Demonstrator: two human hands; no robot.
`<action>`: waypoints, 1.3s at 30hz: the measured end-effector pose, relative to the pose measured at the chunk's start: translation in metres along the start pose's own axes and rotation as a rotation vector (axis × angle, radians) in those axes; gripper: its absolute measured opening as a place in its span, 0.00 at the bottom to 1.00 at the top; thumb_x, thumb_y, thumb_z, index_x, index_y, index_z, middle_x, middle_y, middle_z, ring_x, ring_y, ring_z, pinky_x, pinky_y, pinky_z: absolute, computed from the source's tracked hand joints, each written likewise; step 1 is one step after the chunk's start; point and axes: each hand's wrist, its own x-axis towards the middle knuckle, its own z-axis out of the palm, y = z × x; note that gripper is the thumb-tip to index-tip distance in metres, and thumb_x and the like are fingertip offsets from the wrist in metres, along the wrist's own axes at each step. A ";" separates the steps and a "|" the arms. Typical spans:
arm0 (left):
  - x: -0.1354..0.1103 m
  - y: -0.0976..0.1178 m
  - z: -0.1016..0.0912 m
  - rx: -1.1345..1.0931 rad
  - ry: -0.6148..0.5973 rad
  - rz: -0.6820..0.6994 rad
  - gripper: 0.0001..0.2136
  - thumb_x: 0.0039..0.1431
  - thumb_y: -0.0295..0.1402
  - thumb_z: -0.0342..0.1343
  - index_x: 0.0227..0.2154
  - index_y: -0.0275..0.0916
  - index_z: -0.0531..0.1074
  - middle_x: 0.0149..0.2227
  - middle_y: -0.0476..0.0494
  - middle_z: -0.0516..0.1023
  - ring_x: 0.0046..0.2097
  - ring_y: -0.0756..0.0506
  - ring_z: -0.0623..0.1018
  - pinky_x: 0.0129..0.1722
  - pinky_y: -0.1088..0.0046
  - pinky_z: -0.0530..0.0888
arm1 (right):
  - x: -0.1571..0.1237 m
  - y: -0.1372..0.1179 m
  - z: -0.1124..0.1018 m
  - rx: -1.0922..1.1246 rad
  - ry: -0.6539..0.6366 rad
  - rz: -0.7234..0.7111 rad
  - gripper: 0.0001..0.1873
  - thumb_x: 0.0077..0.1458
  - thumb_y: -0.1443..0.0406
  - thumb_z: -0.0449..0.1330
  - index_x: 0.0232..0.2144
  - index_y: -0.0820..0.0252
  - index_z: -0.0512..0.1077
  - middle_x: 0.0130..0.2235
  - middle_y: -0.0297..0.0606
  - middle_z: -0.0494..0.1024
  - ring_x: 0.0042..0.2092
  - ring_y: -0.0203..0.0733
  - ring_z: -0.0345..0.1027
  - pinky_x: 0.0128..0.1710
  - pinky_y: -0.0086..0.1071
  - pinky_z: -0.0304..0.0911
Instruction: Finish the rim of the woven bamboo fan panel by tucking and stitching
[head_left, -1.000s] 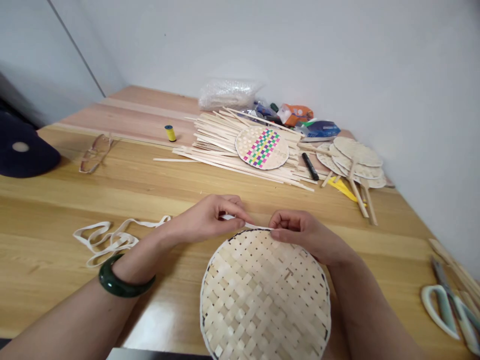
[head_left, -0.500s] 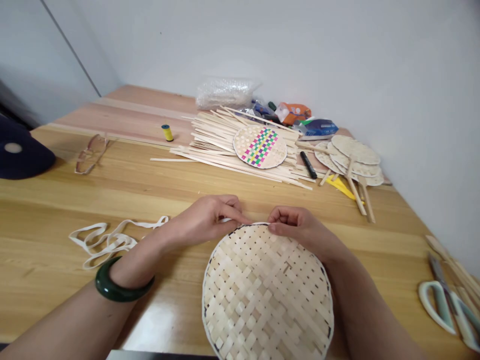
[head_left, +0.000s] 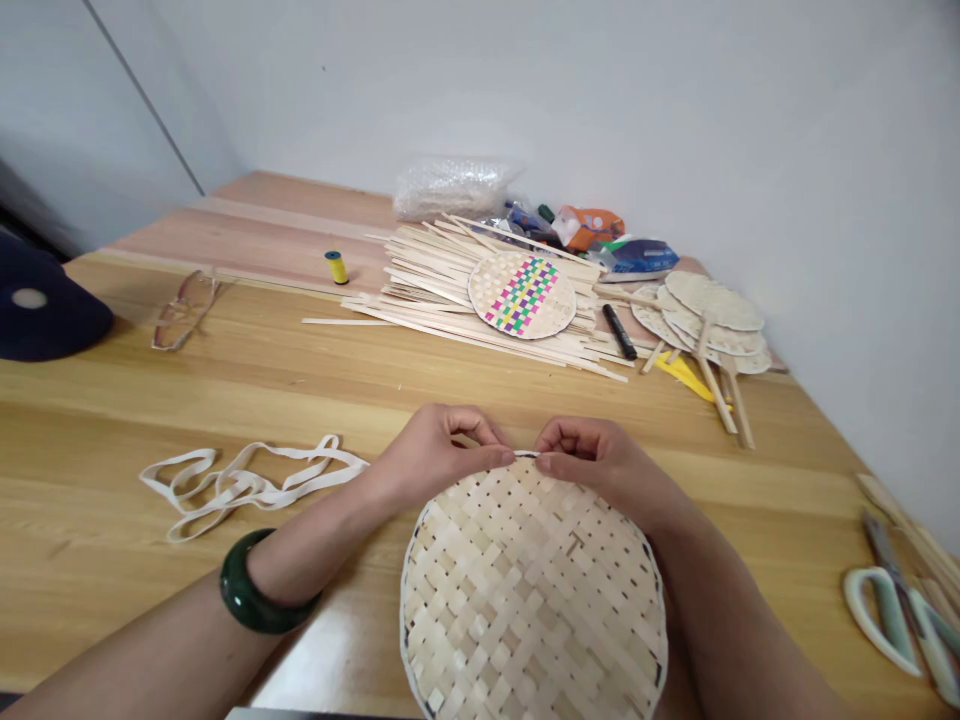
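Item: round flat disc of pale woven bamboo strips, lower centre of the frame, lying flat on the light wooden table.
Edges: the disc's far rim is under both hands; its near rim meets the bottom of the frame; a dark line follows the rim.
Axis: the disc is round, with no clear long axis; its weave runs diagonally, and a small T mark sits right of centre.
Left hand: fingers closed, thumb and forefinger pinching the white flat fabric tape at the far rim; dark green bangle on the wrist.
Right hand: fingers curled shut, pinching the same tape just beside the left fingertips.
Tape run: left to right along the rim, then trailing in loose loops at middle left.
Open room: a bare band of table beyond the hands; bare wood right of the disc up to the white-handled scissors.
Far clutter: pile of loose bamboo slats bearing a colour-checked woven disc; stack of woven fans with stick handles, upper right.
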 end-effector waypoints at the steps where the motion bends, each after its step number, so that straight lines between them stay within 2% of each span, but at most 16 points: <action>1: 0.000 -0.001 0.001 -0.048 -0.011 -0.073 0.11 0.48 0.39 0.66 0.22 0.36 0.75 0.31 0.45 0.79 0.32 0.49 0.75 0.32 0.75 0.69 | 0.000 0.000 0.000 0.006 0.003 -0.005 0.18 0.44 0.53 0.67 0.24 0.60 0.69 0.21 0.28 0.63 0.23 0.31 0.50 0.22 0.28 0.42; 4: -0.001 0.000 0.003 -0.173 -0.008 -0.220 0.10 0.48 0.38 0.66 0.28 0.36 0.76 0.24 0.51 0.75 0.25 0.52 0.71 0.26 0.77 0.65 | 0.001 0.000 0.000 0.011 0.017 -0.029 0.18 0.44 0.53 0.67 0.24 0.60 0.69 0.21 0.29 0.63 0.23 0.31 0.51 0.22 0.28 0.43; 6: -0.002 0.001 0.005 -0.228 0.011 -0.228 0.11 0.49 0.36 0.65 0.35 0.38 0.77 0.21 0.55 0.73 0.23 0.54 0.68 0.25 0.78 0.64 | 0.001 0.000 -0.001 0.003 0.017 -0.048 0.18 0.45 0.53 0.67 0.25 0.60 0.69 0.21 0.29 0.63 0.23 0.31 0.51 0.22 0.28 0.43; 8: -0.002 0.001 0.007 -0.269 0.008 -0.213 0.13 0.50 0.34 0.65 0.39 0.40 0.78 0.22 0.54 0.75 0.24 0.54 0.70 0.27 0.78 0.66 | 0.001 0.000 -0.002 -0.005 0.011 -0.060 0.18 0.45 0.53 0.67 0.25 0.60 0.69 0.21 0.28 0.63 0.23 0.31 0.51 0.22 0.27 0.43; 13: -0.003 0.001 0.007 -0.339 -0.012 -0.281 0.11 0.48 0.35 0.66 0.36 0.39 0.81 0.33 0.45 0.82 0.32 0.50 0.77 0.35 0.73 0.71 | 0.000 0.000 -0.002 0.000 0.013 -0.062 0.17 0.47 0.53 0.66 0.25 0.60 0.69 0.21 0.29 0.63 0.23 0.31 0.52 0.22 0.27 0.43; 20: -0.006 0.007 0.007 -0.284 0.043 -0.283 0.12 0.46 0.38 0.67 0.34 0.37 0.81 0.31 0.44 0.82 0.30 0.48 0.76 0.32 0.74 0.71 | 0.000 0.000 -0.001 0.019 0.030 -0.059 0.18 0.46 0.53 0.67 0.25 0.61 0.68 0.21 0.28 0.62 0.23 0.30 0.51 0.22 0.27 0.43; 26: -0.007 0.004 0.008 -0.193 0.066 -0.183 0.11 0.49 0.41 0.65 0.30 0.39 0.81 0.27 0.48 0.81 0.26 0.52 0.73 0.27 0.78 0.67 | -0.002 -0.002 0.001 0.014 0.021 -0.067 0.17 0.47 0.54 0.66 0.26 0.61 0.68 0.21 0.28 0.62 0.23 0.30 0.51 0.22 0.26 0.44; 39: -0.005 0.007 0.003 -0.239 -0.047 -0.286 0.08 0.52 0.36 0.64 0.29 0.36 0.80 0.25 0.49 0.79 0.25 0.54 0.72 0.24 0.80 0.65 | -0.002 0.001 0.000 0.029 0.004 -0.084 0.14 0.49 0.57 0.65 0.26 0.62 0.69 0.21 0.28 0.63 0.23 0.29 0.51 0.22 0.25 0.45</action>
